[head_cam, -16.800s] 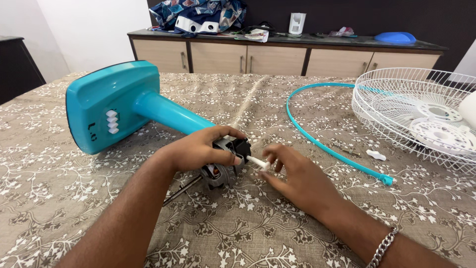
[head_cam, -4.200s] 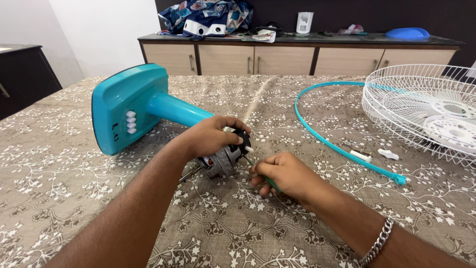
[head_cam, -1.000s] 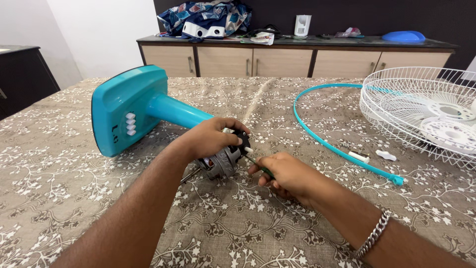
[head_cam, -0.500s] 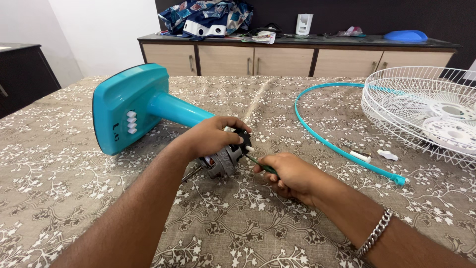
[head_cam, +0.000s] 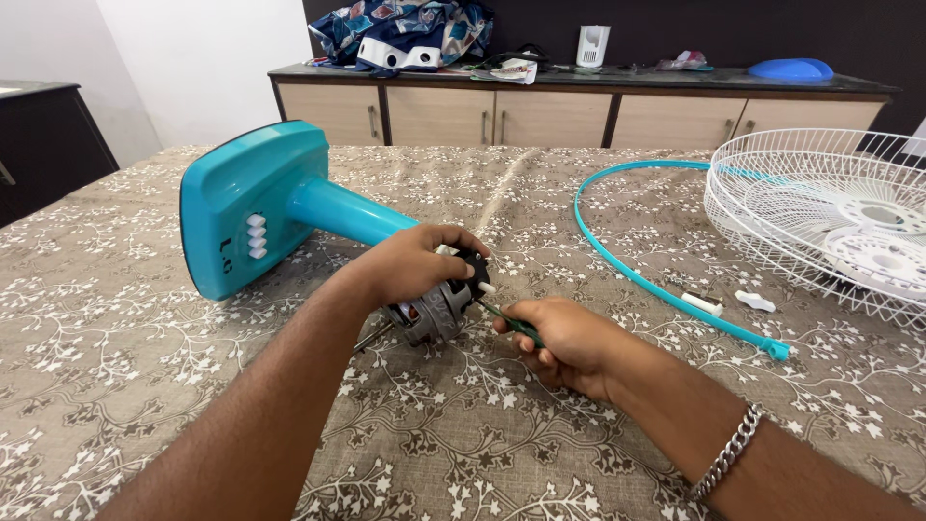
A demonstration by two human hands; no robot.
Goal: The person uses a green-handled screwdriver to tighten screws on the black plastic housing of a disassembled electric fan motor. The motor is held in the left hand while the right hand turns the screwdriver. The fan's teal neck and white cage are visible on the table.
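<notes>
My left hand (head_cam: 410, 265) is clamped over the fan motor (head_cam: 436, 311), on the tabletop (head_cam: 145, 386) by the teal stand (head_cam: 280, 207). Right hand (head_cam: 564, 342) grips a green-handled screwdriver (head_cam: 509, 322), tip at the motor.

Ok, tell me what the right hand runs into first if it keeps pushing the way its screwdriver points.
The right hand aims its screwdriver up-left at the fan motor held by the left hand; the motor comes first, likely its black end.

Fan base (head_cam: 253, 207) left on table (head_cam: 116, 386); motor (head_cam: 436, 311) centre (between hands); wire guard (head_cam: 820, 217) right.
</notes>
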